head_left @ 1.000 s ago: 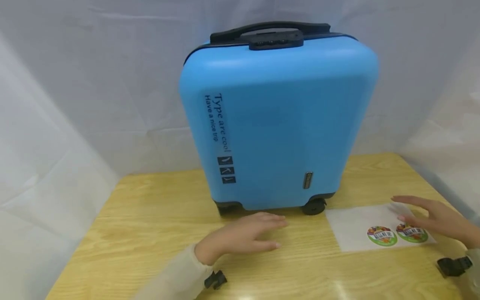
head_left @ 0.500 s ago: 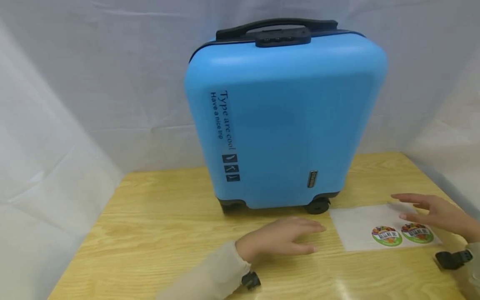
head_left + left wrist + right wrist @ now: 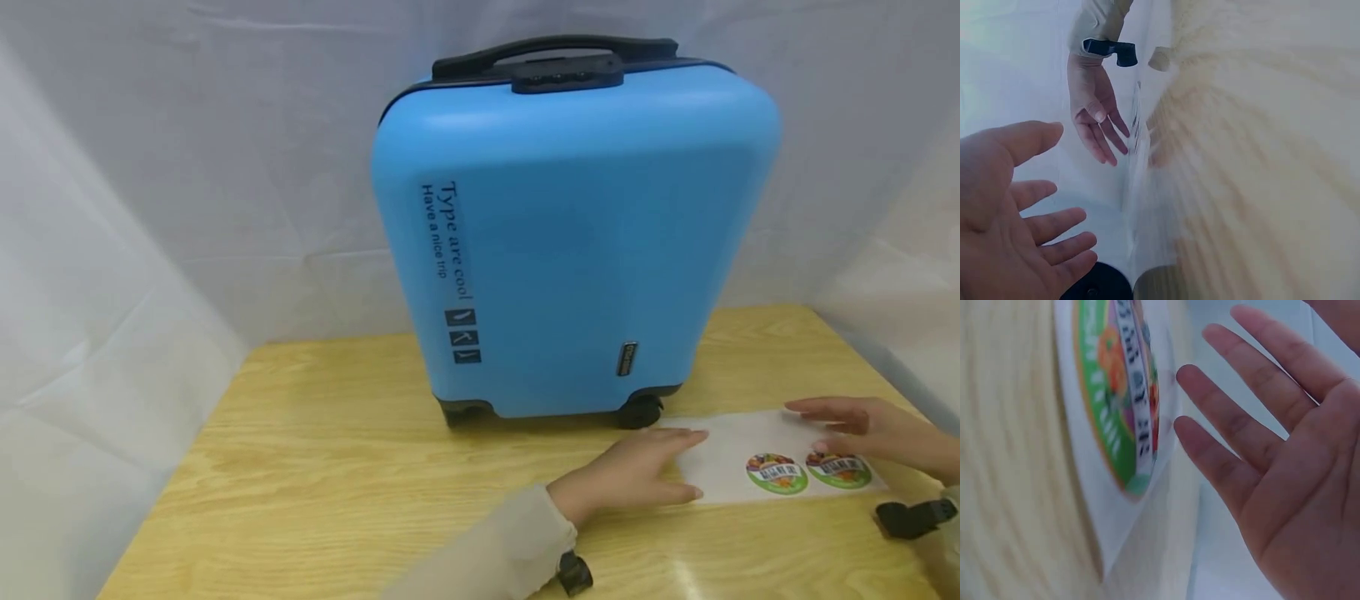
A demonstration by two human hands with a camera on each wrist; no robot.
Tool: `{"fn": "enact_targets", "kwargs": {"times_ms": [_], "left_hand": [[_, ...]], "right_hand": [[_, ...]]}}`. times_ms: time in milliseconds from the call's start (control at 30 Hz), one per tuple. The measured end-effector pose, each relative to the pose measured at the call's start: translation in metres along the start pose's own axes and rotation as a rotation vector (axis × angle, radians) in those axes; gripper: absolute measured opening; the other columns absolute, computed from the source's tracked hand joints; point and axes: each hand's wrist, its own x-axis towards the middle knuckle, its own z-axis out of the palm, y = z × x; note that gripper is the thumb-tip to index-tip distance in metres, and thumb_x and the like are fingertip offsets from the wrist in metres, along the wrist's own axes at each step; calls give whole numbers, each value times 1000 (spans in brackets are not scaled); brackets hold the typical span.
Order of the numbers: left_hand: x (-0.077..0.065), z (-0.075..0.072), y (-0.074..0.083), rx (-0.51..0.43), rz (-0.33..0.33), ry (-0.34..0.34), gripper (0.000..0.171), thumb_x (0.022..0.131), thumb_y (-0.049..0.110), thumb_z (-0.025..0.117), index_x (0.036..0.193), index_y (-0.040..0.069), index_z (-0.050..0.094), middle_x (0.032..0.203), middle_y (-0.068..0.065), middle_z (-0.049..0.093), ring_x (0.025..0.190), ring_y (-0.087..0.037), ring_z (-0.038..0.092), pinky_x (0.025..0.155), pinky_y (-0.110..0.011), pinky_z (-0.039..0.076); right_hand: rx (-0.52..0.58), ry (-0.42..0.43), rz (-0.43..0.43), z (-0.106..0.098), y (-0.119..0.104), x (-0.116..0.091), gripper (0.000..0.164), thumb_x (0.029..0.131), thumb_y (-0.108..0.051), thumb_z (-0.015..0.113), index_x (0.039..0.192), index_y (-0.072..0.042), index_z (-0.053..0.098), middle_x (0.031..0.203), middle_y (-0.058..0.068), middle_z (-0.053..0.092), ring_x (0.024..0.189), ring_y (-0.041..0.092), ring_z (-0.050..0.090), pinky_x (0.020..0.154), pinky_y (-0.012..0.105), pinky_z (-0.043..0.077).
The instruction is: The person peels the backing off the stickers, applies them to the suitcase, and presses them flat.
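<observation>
A white backing sheet [image 3: 723, 458] lies on the wooden table, bearing two round, colourful stickers [image 3: 777, 473] with green lower edges. My left hand [image 3: 633, 475] reaches over the sheet's left edge, fingers extended and thumb apart. Above the sheet's right part hovers my right hand [image 3: 873, 429], its fingers spread and its thumb overlapping the right sticker in the head view. In the right wrist view that sticker [image 3: 1119, 394] shows close beside the fingertips [image 3: 1188, 428]. The left wrist view has the left palm [image 3: 1004, 250] with nothing in it.
A blue suitcase [image 3: 585, 250] with a black top handle [image 3: 555, 50] stands upright at the back of the table [image 3: 337, 483]. One of its black wheels [image 3: 640, 412] is right by the sheet's upper left corner. White cloth [image 3: 150, 167] hangs behind and at the sides.
My left hand has moved right across the table to the sheet's left edge. The right hand has lowered slightly over the sheet. The head view has shifted a little.
</observation>
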Motion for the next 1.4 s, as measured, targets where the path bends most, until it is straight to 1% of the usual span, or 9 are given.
{"fn": "enact_targets", "kwargs": {"times_ms": [67,133,267,467,700,833,933,1100,1400], "left_hand": [[7,4,3,-24,-34,18,65,94,40,55,149,21,27,150,9,32,136,-1,29,111,-21,23],[13,7,5,-59,-83,39,64,93,40,58,148,23,30,147,11,35,133,0,32,108,-18,27],[22,12,7,-130,-162,90,62,89,37,64,144,23,39,141,14,43,127,1,40,100,-13,34],[31,15,9,-88,-165,143,59,85,35,70,138,22,48,135,16,50,122,2,45,99,-12,34],[42,21,7,-53,-196,182,58,83,33,73,136,24,51,134,16,50,127,-2,42,101,-14,33],[43,24,7,21,-225,166,60,81,32,74,136,23,51,136,14,49,134,-9,35,105,-16,29],[42,25,7,79,-249,145,62,80,33,76,136,22,51,138,13,47,135,-9,34,106,-15,28],[40,27,9,143,-283,92,65,80,40,74,138,23,48,143,14,41,137,-6,29,107,-15,26],[31,24,9,176,-244,6,66,82,44,70,139,23,46,146,12,36,137,-8,29,108,-16,25]], "right_hand": [[9,-14,-32,-2,6,-2,49,92,-5,59,137,3,43,121,-40,40,104,-18,45,69,19,51],[19,-15,-24,-4,11,-4,49,92,-4,59,138,3,42,121,-40,40,104,-18,45,71,18,50],[37,-10,42,-7,19,-7,53,92,-8,60,139,3,39,119,-42,38,102,-19,44,72,16,49],[73,18,77,-10,26,-9,55,89,-8,64,137,5,41,118,-42,38,101,-22,41,73,14,48],[165,-49,-42,-7,29,-9,55,88,1,60,140,-4,42,126,-43,35,106,-21,43,68,20,51],[125,-39,-93,-3,31,-8,54,86,2,62,137,-1,45,130,-42,33,111,-24,36,72,11,47],[93,-17,-145,-1,34,-8,54,84,5,63,134,4,45,133,-39,33,114,-26,31,77,5,42],[49,15,-207,0,39,-9,58,80,10,64,135,-1,48,136,-38,34,116,-28,26,77,2,38],[-81,49,-206,6,37,-14,59,74,5,70,130,-5,55,134,-40,32,116,-29,22,86,-4,22]]}}
